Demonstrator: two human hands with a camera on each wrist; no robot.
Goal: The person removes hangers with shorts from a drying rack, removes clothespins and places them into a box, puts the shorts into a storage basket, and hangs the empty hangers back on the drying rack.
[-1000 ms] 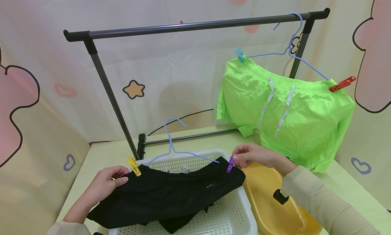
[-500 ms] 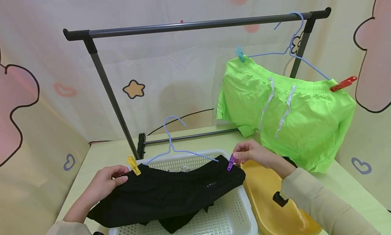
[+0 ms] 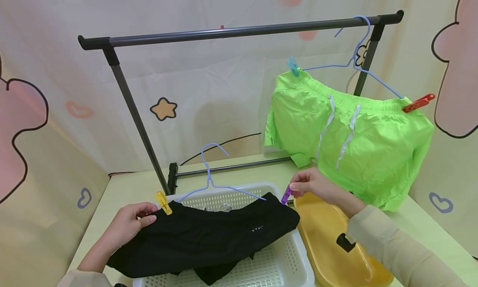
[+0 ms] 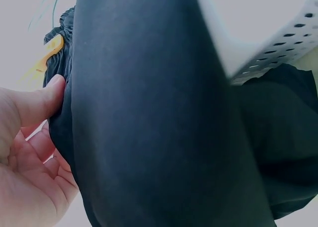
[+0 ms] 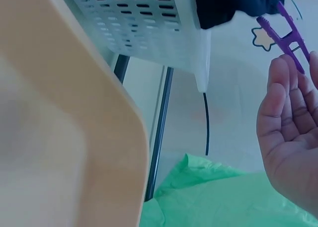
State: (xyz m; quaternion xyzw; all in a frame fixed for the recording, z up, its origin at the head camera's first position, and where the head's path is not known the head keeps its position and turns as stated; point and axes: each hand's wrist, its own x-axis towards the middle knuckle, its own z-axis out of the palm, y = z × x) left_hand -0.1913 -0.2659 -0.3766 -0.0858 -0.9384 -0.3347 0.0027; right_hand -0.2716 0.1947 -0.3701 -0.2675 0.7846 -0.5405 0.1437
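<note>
One purple clip [image 3: 286, 194]: I have it pinched in the right hand [image 3: 313, 184], prongs parted, right by the corner of the black shorts [image 3: 201, 243]!
Other corner: I'm gripping the waistband [image 3: 220, 220] with the left hand [image 3: 128, 220], just beside the yellow clip [image 3: 163, 203].
Underneath: the white basket [image 3: 307, 266], shorts spread over it.
Blue hanger [image 3: 209, 180]: hook up, arms at the waistband.
Rack [image 3: 239, 32]: green shorts [image 3: 347, 142] hanging at right.

The garment [image 3: 201, 239] is black, one clip [image 3: 286, 194] purple, the shorts [image 3: 384, 150] lime-green, basket [image 3: 304, 260] white.
</note>
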